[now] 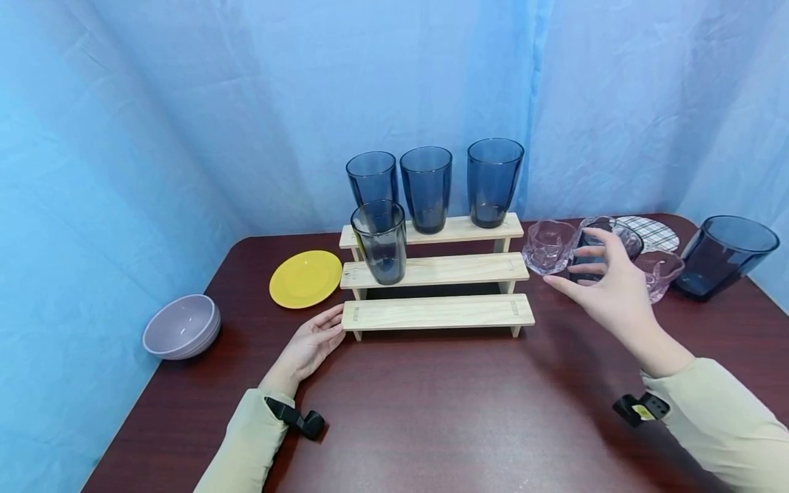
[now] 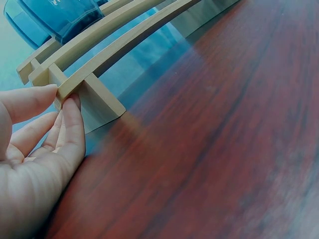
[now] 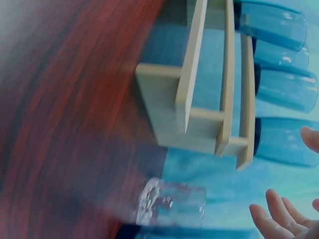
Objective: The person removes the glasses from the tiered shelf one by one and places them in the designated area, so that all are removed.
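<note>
A three-step wooden rack (image 1: 437, 312) stands mid-table. My left hand (image 1: 316, 342) pinches the left end of its lowest board (image 2: 75, 85), thumb on top and fingers below. Three tall blue glasses (image 1: 427, 192) stand on the top step. Another blue glass (image 1: 382, 246) is at the left of the middle step. To the right of the rack my right hand (image 1: 607, 284) is raised, thumb and fingers spread with nothing between them. It partly hides a dark blue glass (image 1: 627, 241) behind it. Clear faceted tumblers (image 1: 548, 248) stand on either side of that glass.
A large blue glass (image 1: 721, 263) stands at the far right, by a checked white plate (image 1: 655, 233). On the left are a yellow plate (image 1: 305, 279) and stacked lilac bowls (image 1: 183, 327). Blue curtains (image 1: 296, 103) hang behind the table.
</note>
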`<state>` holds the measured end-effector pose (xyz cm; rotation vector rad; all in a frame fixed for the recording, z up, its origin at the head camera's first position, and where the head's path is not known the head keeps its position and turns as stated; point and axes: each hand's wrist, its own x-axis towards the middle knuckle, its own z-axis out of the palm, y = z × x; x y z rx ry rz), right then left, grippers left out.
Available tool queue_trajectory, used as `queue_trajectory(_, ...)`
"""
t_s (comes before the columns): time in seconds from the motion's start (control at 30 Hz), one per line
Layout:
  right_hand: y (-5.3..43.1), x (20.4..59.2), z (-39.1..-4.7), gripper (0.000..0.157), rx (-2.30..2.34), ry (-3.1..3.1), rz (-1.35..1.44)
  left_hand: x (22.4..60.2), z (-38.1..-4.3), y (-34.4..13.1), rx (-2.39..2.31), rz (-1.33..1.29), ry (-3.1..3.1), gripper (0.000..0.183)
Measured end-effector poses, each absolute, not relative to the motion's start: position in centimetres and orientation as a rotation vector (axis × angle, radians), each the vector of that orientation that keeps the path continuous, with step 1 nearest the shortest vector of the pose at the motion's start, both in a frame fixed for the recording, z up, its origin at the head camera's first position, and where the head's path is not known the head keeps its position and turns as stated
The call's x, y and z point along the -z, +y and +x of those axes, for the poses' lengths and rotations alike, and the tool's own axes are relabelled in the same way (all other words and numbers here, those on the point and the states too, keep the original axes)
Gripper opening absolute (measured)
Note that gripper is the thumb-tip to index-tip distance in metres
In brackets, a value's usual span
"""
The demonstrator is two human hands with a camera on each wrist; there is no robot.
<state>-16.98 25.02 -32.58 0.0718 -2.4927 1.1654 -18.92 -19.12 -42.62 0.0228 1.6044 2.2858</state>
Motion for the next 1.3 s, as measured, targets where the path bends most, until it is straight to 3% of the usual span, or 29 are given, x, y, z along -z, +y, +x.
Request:
queue_trajectory(0.77, 15.7, 31.0, -20.3, 0.081, -1.279, -2.417, 0.35, 42.4, -18.7, -19.0, -2.288, -0.01, 1.601, 0.059)
queue_trajectory(1.3, 10.5, 30.3, -22.3, 0.1, -1.57, -2.516, 0.528, 42.6, -18.8, -19.1, -2.29, 0.014, 1.609, 0.059)
